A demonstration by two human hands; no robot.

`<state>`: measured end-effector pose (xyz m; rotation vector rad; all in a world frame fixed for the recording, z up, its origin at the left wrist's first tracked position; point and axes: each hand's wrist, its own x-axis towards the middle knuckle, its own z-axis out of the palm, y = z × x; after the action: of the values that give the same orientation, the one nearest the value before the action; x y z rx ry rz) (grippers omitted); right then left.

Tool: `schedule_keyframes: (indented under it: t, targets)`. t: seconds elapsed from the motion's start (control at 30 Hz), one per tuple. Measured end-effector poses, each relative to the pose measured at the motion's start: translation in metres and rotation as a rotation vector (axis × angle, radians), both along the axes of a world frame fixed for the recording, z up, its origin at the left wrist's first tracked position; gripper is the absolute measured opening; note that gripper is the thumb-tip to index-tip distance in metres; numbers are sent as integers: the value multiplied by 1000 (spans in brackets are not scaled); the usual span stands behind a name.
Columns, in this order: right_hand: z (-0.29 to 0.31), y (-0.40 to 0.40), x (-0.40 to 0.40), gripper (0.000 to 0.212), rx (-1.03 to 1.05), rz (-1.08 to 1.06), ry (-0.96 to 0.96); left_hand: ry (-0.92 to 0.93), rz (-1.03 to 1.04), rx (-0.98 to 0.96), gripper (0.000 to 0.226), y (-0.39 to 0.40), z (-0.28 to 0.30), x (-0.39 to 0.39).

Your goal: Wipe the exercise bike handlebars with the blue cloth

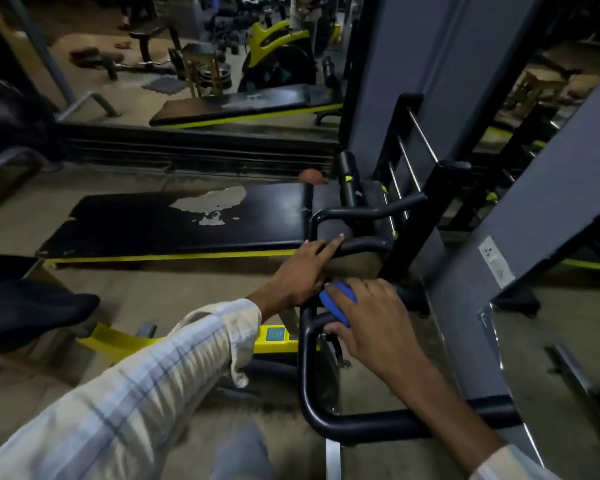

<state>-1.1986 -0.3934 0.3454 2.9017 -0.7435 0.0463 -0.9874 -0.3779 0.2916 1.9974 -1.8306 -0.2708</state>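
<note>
Below my head camera, in a dim gym, black tubular handlebars (307, 368) of a yellow-framed exercise bike curve in front of me. My right hand (369, 311) is curled down over the blue cloth (336, 301), bunching it into a small wad against a handlebar tube, fingers closed around both cloth and bar. Only a rounded fold of cloth shows at my fingertips; the rest is hidden under my palm. My left hand (300, 271), in a pale checked sleeve (174, 362), lies on the bar just beside it, fingers mostly extended and loose, index finger pointing forward, gripping nothing that I can see.

I judge the cloth light, soft and limp, so it wants a full wrap of the hand to stay on the tube instead of slipping off. The bars look stiff, smooth and fixed, probably a little slick. A black padded bench (174, 223) with worn patches lies beyond.
</note>
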Motion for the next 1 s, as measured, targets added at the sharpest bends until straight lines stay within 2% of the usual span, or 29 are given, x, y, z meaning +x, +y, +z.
schedule_keyframes:
  t: [0.13, 0.3, 0.5, 0.6, 0.7, 0.83, 0.93, 1.0]
  targets:
    - [-1, 8, 1, 67, 13, -21, -43, 23, -61, -64, 56, -14, 7, 8]
    - [-8, 22, 11, 53, -66, -92, -145, 66, -285, -51, 53, -49, 8, 21]
    - [-32, 54, 50, 42, -199, -268, -172, 138, -470, -199, 62, -61, -11, 36]
    - [-33, 66, 56, 35, -211, -363, -180, -22, -648, -307, 63, -65, -9, 32]
    - [-31, 70, 59, 34, -231, -361, -143, -138, -796, -349, 68, -68, -5, 36]
    - [-10, 47, 50, 32, -258, -432, -25, -158, -813, -313, 98, -69, -3, 40]
    - [15, 30, 50, 34, -273, -597, 28, -144, -815, -319, 96, -69, -4, 41]
    - [13, 35, 60, 37, -226, -611, 39, -139, -816, -327, 96, -71, -5, 42]
